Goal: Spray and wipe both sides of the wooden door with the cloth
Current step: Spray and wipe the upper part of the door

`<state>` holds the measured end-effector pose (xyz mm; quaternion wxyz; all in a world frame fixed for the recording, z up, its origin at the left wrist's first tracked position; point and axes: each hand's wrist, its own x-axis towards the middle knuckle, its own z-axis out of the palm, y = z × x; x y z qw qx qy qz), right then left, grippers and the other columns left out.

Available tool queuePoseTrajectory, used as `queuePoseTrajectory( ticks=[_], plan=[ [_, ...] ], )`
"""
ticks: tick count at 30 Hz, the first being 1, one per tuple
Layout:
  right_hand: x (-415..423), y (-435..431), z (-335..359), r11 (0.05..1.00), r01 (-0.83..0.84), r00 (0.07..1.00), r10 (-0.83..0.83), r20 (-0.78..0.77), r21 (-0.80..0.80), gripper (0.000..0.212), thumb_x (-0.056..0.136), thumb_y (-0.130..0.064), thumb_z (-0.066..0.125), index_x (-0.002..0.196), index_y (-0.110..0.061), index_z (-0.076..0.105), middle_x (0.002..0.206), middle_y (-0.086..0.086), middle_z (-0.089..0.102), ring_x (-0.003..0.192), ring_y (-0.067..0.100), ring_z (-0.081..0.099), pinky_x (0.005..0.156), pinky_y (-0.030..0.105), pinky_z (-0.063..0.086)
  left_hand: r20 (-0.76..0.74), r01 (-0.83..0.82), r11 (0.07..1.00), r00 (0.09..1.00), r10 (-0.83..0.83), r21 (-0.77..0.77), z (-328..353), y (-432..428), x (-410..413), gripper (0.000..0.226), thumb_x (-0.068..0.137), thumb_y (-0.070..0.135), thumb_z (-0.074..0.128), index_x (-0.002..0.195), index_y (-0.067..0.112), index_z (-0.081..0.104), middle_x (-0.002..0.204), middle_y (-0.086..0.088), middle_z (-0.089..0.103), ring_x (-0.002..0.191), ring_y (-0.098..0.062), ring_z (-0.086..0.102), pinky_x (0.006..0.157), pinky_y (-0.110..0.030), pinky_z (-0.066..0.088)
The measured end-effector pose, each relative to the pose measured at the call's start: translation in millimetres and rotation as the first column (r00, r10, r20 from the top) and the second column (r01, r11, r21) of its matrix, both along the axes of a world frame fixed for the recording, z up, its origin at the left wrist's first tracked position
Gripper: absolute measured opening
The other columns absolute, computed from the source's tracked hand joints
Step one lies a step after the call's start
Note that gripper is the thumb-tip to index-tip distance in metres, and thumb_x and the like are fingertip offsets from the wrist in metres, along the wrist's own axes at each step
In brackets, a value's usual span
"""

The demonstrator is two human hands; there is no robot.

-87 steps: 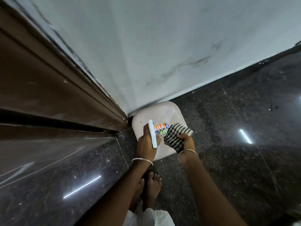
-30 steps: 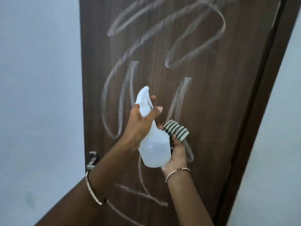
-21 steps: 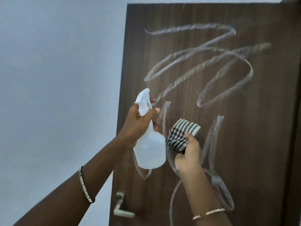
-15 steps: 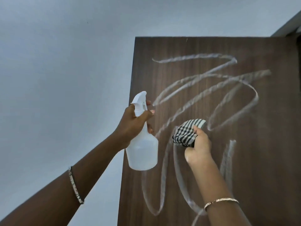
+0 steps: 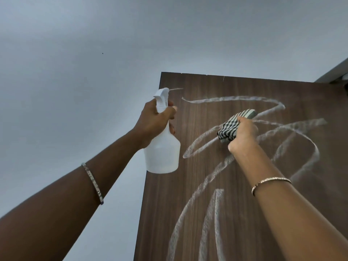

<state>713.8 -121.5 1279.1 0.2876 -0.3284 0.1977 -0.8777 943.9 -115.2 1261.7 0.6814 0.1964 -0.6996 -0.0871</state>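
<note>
Wiping reaches the door (image 5: 188,204) top
Right hand (image 5: 243,136), gripping the cloth (image 5: 231,127), has climbed in 1 second; left hand (image 5: 156,119) holds the bottle (image 5: 162,153). Streaks (image 5: 235,98) remain: this side unfinished.

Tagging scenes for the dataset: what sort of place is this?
Probably a room indoors, maybe a home: a wooden door smeared with white streaks, plain pale painted wall beside it.

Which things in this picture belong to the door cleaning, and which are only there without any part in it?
Belong to the job: wooden door; white streaks on it; spray bottle, gripped by the left hand; checked cloth, held by the right hand against the door.
Only there: pale wall; door frame corner; bangles on both wrists.
</note>
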Motion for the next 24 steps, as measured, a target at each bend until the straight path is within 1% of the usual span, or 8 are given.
queuePoseTrajectory(
  ticks=[3,6,10,12,15,19,21,24],
  plan=[
    [1,-23,23,0.994,0.09,0.995,-0.092,-0.041,-0.055,0.014,0.096,-0.016,0.055,0.086,-0.02,0.064,0.085,0.001,0.066,0.081,0.021,0.066,0.071,0.035,0.055,-0.021,-0.021,1.0,1.0,0.021,-0.008,13,-9,2,0.017,0.098,0.032,0.059,0.108,0.019,0.056,0.082,-0.002,0.066,0.057,-0.014,0.067,0.055,-0.025,0.056],
    [6,-46,39,0.973,0.209,0.968,-0.22,-0.118,-0.098,0.024,0.1,-0.017,0.049,0.118,-0.017,0.065,0.087,-0.004,0.063,0.083,0.018,0.061,0.076,0.034,0.049,-0.043,-0.019,1.0,0.999,0.019,-0.019,22,-16,6,0.02,0.098,0.033,0.059,0.11,0.018,0.057,0.089,-0.002,0.069,0.056,-0.014,0.068,0.052,-0.024,0.055],
    [22,-74,46,0.866,0.459,0.828,-0.498,-0.258,-0.201,0.045,0.103,-0.027,0.046,0.148,-0.028,0.049,0.13,-0.002,0.065,0.114,0.021,0.062,0.107,0.049,0.046,-0.03,0.022,0.999,0.999,-0.021,0.023,27,-24,12,0.025,0.097,0.032,0.06,0.116,0.015,0.057,0.1,-0.006,0.071,0.052,-0.014,0.067,0.05,-0.025,0.055],
    [30,-95,48,0.8,0.543,0.713,-0.599,-0.364,-0.255,0.049,0.103,-0.033,0.042,0.151,-0.026,0.045,0.139,0.002,0.061,0.123,0.026,0.059,0.111,0.054,0.042,-0.023,0.015,0.999,1.0,-0.014,0.028,27,-28,14,0.027,0.097,0.032,0.06,0.117,0.014,0.057,0.101,-0.007,0.071,0.053,-0.014,0.067,0.05,-0.025,0.055],
    [54,-126,31,0.659,0.624,0.449,-0.742,-0.497,-0.42,0.058,0.098,-0.045,0.028,0.15,-0.023,0.042,0.138,0.009,0.06,0.122,0.031,0.061,0.103,0.058,0.049,-0.019,-0.011,0.999,1.0,0.011,0.037,26,-35,17,0.029,0.097,0.033,0.06,0.119,0.015,0.057,0.103,-0.007,0.071,0.054,-0.015,0.067,0.051,-0.026,0.055],
    [100,-167,-11,0.412,0.562,-0.098,-0.828,-0.553,-0.717,0.059,0.102,-0.024,0.053,0.157,-0.01,0.037,0.161,0.012,0.039,0.15,0.031,0.033,0.124,0.053,0.023,0.01,-0.058,0.998,0.998,0.058,0.032,26,-47,22,0.029,0.096,0.036,0.061,0.115,0.015,0.06,0.103,-0.01,0.071,0.068,-0.022,0.069,0.062,-0.034,0.058],
    [116,-183,-24,0.327,0.469,-0.359,-0.778,-0.516,-0.82,0.067,0.099,-0.039,0.047,0.158,-0.009,0.036,0.165,0.012,0.032,0.154,0.03,0.026,0.125,0.05,0.015,0.006,-0.084,0.996,0.996,0.084,0.041,27,-52,25,0.031,0.095,0.04,0.062,0.115,0.017,0.061,0.105,-0.01,0.07,0.08,-0.023,0.068,0.073,-0.039,0.059],
    [120,-191,-14,0.287,0.418,-0.499,-0.721,-0.482,-0.862,0.078,0.096,-0.054,0.031,0.16,-0.008,0.031,0.168,0.012,0.025,0.156,0.03,0.019,0.125,0.05,0.009,0.001,-0.115,0.993,0.993,0.115,0.038,28,-56,28,0.03,0.095,0.041,0.061,0.116,0.019,0.06,0.103,-0.007,0.068,0.084,-0.022,0.066,0.071,-0.034,0.056]
  ],
)
